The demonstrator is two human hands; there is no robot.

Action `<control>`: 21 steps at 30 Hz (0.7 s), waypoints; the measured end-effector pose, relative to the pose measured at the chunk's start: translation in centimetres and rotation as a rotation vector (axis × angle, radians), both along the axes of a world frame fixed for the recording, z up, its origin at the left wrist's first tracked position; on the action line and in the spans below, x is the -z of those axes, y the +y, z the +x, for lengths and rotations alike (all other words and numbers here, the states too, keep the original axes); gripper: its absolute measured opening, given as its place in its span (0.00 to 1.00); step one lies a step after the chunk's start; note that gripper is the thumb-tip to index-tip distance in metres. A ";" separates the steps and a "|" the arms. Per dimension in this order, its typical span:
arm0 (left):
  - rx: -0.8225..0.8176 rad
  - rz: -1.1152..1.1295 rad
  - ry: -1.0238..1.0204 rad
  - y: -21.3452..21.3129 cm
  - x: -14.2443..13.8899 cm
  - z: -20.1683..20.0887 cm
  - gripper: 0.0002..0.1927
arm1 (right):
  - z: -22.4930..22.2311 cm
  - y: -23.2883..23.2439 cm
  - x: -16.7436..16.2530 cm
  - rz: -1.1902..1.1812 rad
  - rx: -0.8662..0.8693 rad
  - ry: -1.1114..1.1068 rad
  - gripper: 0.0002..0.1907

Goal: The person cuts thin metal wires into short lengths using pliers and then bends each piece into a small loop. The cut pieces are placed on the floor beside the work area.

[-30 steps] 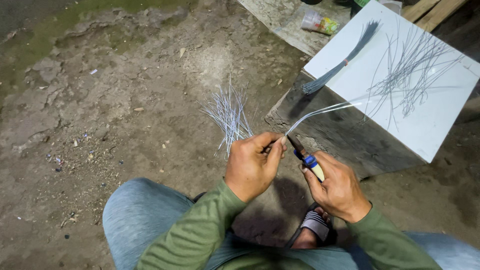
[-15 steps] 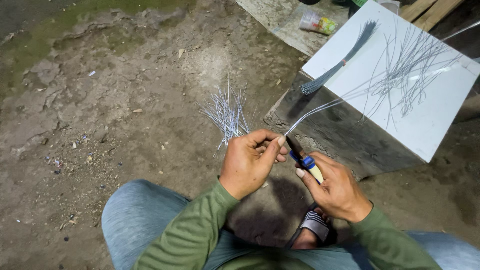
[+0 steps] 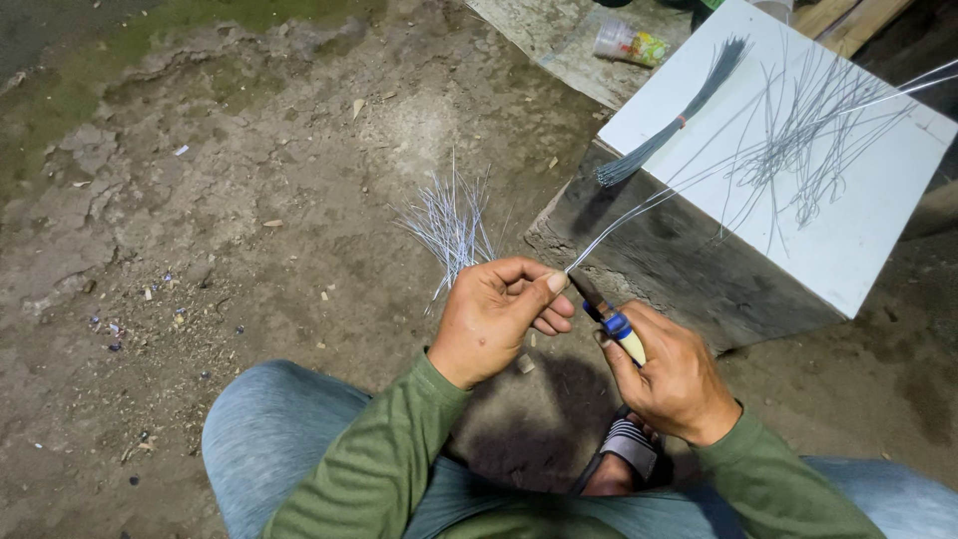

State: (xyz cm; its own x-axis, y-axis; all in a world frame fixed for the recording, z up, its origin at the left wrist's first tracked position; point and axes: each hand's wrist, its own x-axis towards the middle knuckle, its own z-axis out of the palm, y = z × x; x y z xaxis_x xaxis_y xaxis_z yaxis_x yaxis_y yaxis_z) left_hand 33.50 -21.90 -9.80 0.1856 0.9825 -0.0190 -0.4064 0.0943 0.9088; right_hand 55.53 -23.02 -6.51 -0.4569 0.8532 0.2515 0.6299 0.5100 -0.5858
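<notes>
Clearly, the risk sat where blade and fingers met. Starting at the left, a fan of thin pale strips [image 3: 449, 225] lay on the dirt ground [image 3: 200, 200], just beyond the left hand [image 3: 494, 319]. That hand was curled tight, thumb and forefinger pinching the near end of a long thin strip [image 3: 639, 210] that ran up and right toward the white board [image 3: 858, 240]. Just beside it, my right hand [image 3: 674, 384] was closed around the pale handle of a small knife [image 3: 609, 314], its dark blade pointing at the pinched end, almost touching the left thumb. I judged that a slip of the blade along so narrow a strip could nick the thumb, since the fingers were so near the edge. I also judged that too much pressure could snap the strip. Further right, a tied bundle [image 3: 669, 130] and loose strips [image 3: 808, 130] lay on the board, near its edge, where a tug might drag some off.
</notes>
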 end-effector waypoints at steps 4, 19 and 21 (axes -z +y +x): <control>0.015 -0.028 -0.026 0.2 0.7 -0.2 0.11 | 0.0 -0.1 0.1 -0.057 0.115 -0.139 0.07; 0.038 -0.247 -0.300 -0.3 1.3 1.6 0.13 | 9.9 4.8 0.3 0.133 0.746 0.043 0.17; 0.052 -0.284 -0.340 -0.3 1.4 2.0 0.14 | 13.0 6.1 -0.5 0.183 0.886 0.052 0.17</control>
State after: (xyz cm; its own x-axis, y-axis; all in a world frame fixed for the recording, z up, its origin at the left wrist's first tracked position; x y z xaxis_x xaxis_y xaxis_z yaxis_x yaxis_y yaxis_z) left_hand 35.49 -22.24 -11.16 0.2770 0.9363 -0.2159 -0.6660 0.3490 0.6593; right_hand 68.52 -16.89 -6.04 0.3639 0.8316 0.4196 0.8109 -0.0612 -0.5819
